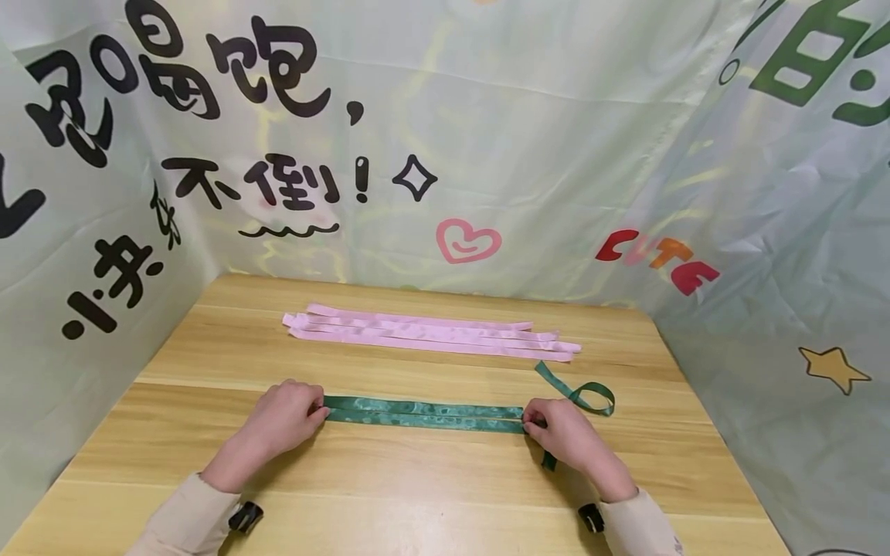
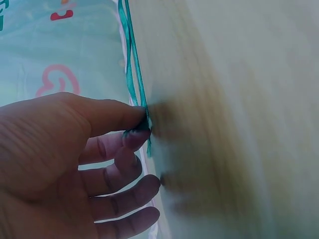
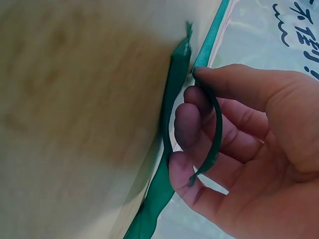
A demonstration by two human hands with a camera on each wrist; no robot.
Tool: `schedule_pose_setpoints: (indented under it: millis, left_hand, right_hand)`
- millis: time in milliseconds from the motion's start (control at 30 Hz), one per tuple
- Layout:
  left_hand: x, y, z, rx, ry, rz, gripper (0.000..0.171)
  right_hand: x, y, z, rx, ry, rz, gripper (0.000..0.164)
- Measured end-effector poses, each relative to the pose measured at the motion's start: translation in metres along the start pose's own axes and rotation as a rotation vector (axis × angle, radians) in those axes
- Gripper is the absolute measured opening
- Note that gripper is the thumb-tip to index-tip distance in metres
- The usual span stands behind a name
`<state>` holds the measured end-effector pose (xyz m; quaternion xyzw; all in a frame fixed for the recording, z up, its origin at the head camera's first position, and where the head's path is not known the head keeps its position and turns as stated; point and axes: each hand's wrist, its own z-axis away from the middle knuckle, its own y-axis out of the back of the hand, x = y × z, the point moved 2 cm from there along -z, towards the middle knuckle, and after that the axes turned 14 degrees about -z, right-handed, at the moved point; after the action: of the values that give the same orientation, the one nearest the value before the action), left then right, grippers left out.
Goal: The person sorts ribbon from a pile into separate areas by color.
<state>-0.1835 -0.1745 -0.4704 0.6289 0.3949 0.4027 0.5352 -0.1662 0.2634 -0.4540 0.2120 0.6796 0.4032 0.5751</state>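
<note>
Two shiny green ribbon strips [image 1: 424, 407] stretch side by side between both hands, just above or on the wooden table. At their left end, my left hand [image 1: 285, 417] pinches the ribbon between thumb and index finger; the left wrist view shows the other fingers loosely bent. My right hand [image 1: 566, 432] pinches the right end, and a short tail [image 3: 217, 129] hangs down along its fingers. Beside the right hand lies another green ribbon [image 1: 554, 377] with a curled loop; a dark green end [image 1: 549, 461] shows below that hand.
Several pink ribbon strips [image 1: 431, 335] lie in a row farther back on the wooden table [image 1: 389, 494]. A printed cloth [image 1: 556, 154] hangs behind the table and along both sides. Black wrist devices [image 1: 246, 517] sit at the sleeves.
</note>
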Motion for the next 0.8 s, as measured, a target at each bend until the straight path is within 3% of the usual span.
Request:
schedule_pose_setpoints:
  millis: [433, 800]
  left_hand:
    - [0.001, 0.000, 0.001, -0.004, 0.013, -0.013, 0.033]
    - [-0.002, 0.000, 0.000, 0.035, 0.020, -0.064, 0.025]
  right_hand:
    - [0.001, -0.001, -0.002, 0.023, -0.092, 0.011, 0.011]
    - [0.005, 0.012, 0.003, 0.065, -0.072, 0.011, 0.010]
